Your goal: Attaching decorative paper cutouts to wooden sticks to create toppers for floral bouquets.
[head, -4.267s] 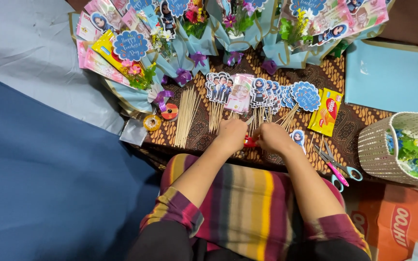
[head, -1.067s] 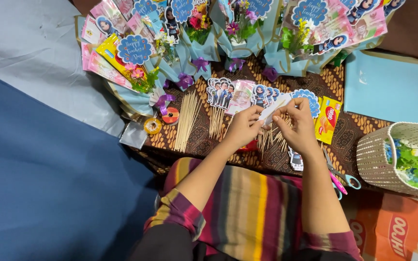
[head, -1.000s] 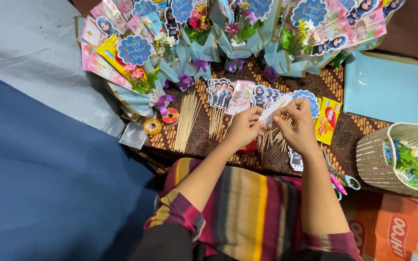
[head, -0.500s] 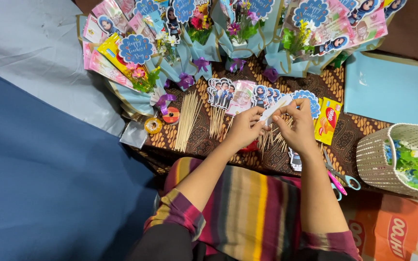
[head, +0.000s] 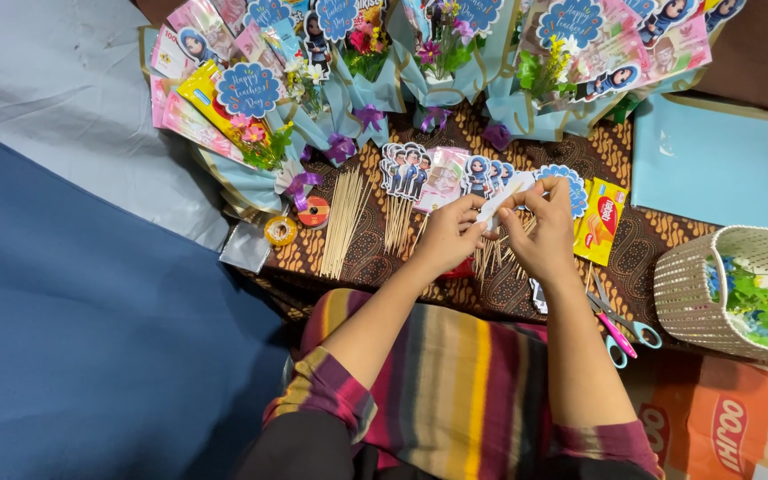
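Comparing with four seconds earlier, both hands have lifted off the patterned cloth: left hand and right hand now pinch a small white strip between closed fingertips, above the skewers near the cloth's front edge.

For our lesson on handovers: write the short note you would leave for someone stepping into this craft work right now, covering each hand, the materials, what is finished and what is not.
Left hand and right hand hold a small white strip together, raised above the patterned cloth.
Loose skewers lie to the left; cut-out figures on sticks lie just beyond the hands.
Scissors lie right of the right wrist, with the woven basket further right.
Done: blue-wrapped bouquets line the far edge.
Left: the loose skewers and cut-outs are not in bouquets.
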